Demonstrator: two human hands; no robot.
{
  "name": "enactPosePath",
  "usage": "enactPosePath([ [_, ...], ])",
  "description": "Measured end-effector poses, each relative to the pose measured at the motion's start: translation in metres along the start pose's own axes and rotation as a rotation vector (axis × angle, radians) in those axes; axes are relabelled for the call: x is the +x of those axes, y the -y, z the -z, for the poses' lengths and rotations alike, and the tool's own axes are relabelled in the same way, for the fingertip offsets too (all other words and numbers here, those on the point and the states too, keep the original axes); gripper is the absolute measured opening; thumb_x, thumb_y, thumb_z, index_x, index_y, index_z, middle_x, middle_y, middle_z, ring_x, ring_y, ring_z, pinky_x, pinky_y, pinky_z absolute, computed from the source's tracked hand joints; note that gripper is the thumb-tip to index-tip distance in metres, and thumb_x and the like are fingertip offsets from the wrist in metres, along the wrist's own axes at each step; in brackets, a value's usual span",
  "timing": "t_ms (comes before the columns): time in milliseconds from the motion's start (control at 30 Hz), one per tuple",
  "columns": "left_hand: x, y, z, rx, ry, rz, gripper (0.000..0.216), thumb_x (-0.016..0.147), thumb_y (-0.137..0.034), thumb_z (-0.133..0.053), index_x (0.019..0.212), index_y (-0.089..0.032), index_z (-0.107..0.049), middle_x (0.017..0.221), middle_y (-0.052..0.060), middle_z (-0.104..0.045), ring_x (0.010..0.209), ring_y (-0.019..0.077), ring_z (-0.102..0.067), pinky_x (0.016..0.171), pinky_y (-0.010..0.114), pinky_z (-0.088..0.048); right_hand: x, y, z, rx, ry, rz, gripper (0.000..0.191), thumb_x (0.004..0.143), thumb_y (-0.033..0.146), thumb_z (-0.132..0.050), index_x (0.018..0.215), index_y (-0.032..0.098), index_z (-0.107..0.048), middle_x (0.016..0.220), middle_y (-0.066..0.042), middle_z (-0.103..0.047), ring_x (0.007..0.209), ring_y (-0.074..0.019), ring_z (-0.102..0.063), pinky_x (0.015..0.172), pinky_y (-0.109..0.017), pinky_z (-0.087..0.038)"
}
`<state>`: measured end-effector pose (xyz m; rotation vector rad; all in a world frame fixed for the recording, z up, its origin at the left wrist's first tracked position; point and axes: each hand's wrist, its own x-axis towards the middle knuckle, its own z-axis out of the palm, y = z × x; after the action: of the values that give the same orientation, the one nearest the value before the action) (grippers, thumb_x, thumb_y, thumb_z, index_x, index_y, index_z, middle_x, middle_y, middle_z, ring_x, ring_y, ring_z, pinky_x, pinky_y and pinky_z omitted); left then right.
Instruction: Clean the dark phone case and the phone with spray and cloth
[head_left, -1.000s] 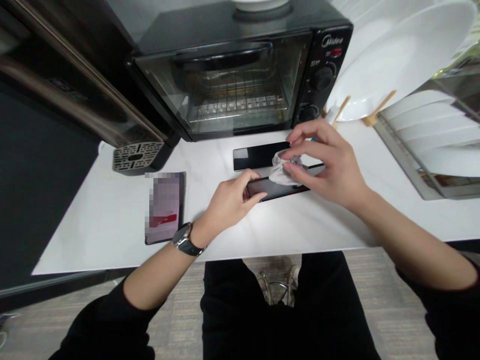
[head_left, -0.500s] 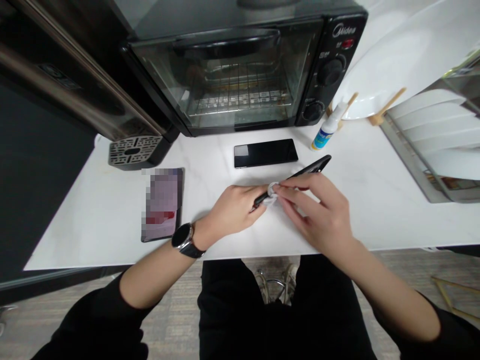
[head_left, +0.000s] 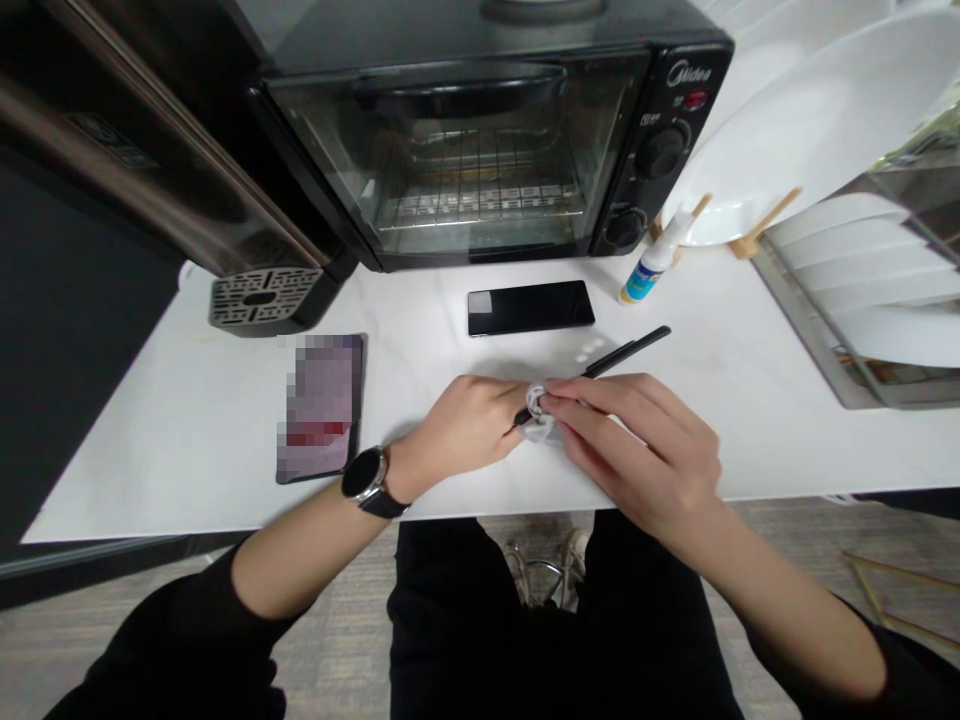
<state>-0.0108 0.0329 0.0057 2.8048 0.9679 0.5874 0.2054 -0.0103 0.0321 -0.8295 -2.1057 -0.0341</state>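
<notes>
My left hand (head_left: 476,425), with a watch (head_left: 364,474) on its wrist, grips the near end of a thin black phone (head_left: 628,352) held almost edge-on over the counter. My right hand (head_left: 652,450) pinches a crumpled white wipe (head_left: 537,402) against the phone's edge, close to the left fingers. Both hands hide the phone's middle. Beyond them a second black phone (head_left: 531,308) lies flat, screen dark. To the left another phone (head_left: 341,400) lies with a lit screen, partly pixelated.
A black toaster oven (head_left: 480,170) stands at the back of the white counter (head_left: 180,440). A white spray bottle (head_left: 646,272) is to its right, beside white plates (head_left: 780,130) on a wooden rack. A dark machine with a drip tray (head_left: 262,297) stands at left.
The held phone has turned more edge-on and its far end sits slightly lower. My right hand has moved a little down and right, still pinching the wipe.
</notes>
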Motion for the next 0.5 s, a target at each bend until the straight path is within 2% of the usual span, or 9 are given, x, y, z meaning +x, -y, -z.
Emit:
enactPosePath([
  [133, -0.002, 0.002, -0.002, 0.077, -0.026, 0.021, 0.019, 0.087, -0.02, -0.057, 0.069, -0.02, -0.061, 0.061, 0.001, -0.068, 0.054, 0.0168, -0.065, 0.051, 0.029, -0.046, 0.004, 0.002, -0.016, -0.052, 0.062, 0.074, 0.044, 0.093, 0.007, -0.068, 0.134, 0.022, -0.068, 0.125, -0.007, -0.079, 0.103, -0.025, -0.068, 0.082, -0.042, -0.066],
  [233, -0.003, 0.004, -0.003, 0.034, -0.062, 0.019, 0.02, 0.085, -0.018, -0.055, 0.065, -0.021, -0.059, 0.058, 0.0, -0.064, 0.05, 0.0152, -0.062, 0.049, 0.028, -0.044, 0.003, 0.0, -0.022, -0.012, 0.071, 0.114, 0.047, 0.093, 0.006, -0.067, 0.138, 0.021, -0.066, 0.129, -0.007, -0.078, 0.108, -0.0242, -0.066, 0.085, -0.04, -0.066],
  [300, -0.002, 0.004, -0.003, 0.047, -0.082, -0.017, 0.024, 0.088, -0.016, -0.051, 0.066, -0.02, -0.06, 0.059, 0.001, -0.066, 0.05, 0.0159, -0.063, 0.049, 0.029, -0.045, 0.002, -0.005, -0.018, 0.003, 0.09, 0.126, 0.05, 0.095, 0.003, -0.064, 0.141, 0.021, -0.064, 0.129, -0.007, -0.078, 0.108, -0.023, -0.065, 0.084, -0.038, -0.066],
  [367, -0.001, 0.003, -0.002, 0.06, -0.08, -0.034, 0.027, 0.095, -0.017, -0.049, 0.075, -0.017, -0.067, 0.066, 0.003, -0.071, 0.055, 0.0175, -0.067, 0.052, 0.03, -0.049, -0.001, -0.017, -0.008, -0.004, 0.108, 0.114, 0.053, 0.095, 0.003, -0.064, 0.144, 0.021, -0.061, 0.129, -0.007, -0.077, 0.107, -0.0231, -0.065, 0.085, -0.038, -0.065],
  [433, 0.0, 0.001, 0.0, 0.036, -0.072, -0.015, 0.025, 0.101, -0.02, -0.05, 0.101, -0.015, -0.074, 0.083, 0.004, -0.079, 0.065, 0.0185, -0.074, 0.06, 0.031, -0.056, -0.005, -0.034, 0.005, -0.045, 0.1, 0.062, 0.056, 0.095, 0.004, -0.065, 0.147, 0.024, -0.059, 0.131, -0.008, -0.076, 0.106, -0.0242, -0.065, 0.086, -0.042, -0.064],
  [500, 0.0, 0.0, 0.001, -0.003, -0.067, 0.008, 0.03, 0.104, -0.022, -0.052, 0.127, -0.017, -0.069, 0.1, 0.003, -0.083, 0.076, 0.0185, -0.078, 0.068, 0.031, -0.06, -0.009, -0.055, 0.018, -0.11, 0.064, -0.02, 0.056, 0.096, 0.005, -0.064, 0.146, 0.031, -0.061, 0.131, -0.006, -0.076, 0.106, -0.0252, -0.067, 0.086, -0.045, -0.062],
])
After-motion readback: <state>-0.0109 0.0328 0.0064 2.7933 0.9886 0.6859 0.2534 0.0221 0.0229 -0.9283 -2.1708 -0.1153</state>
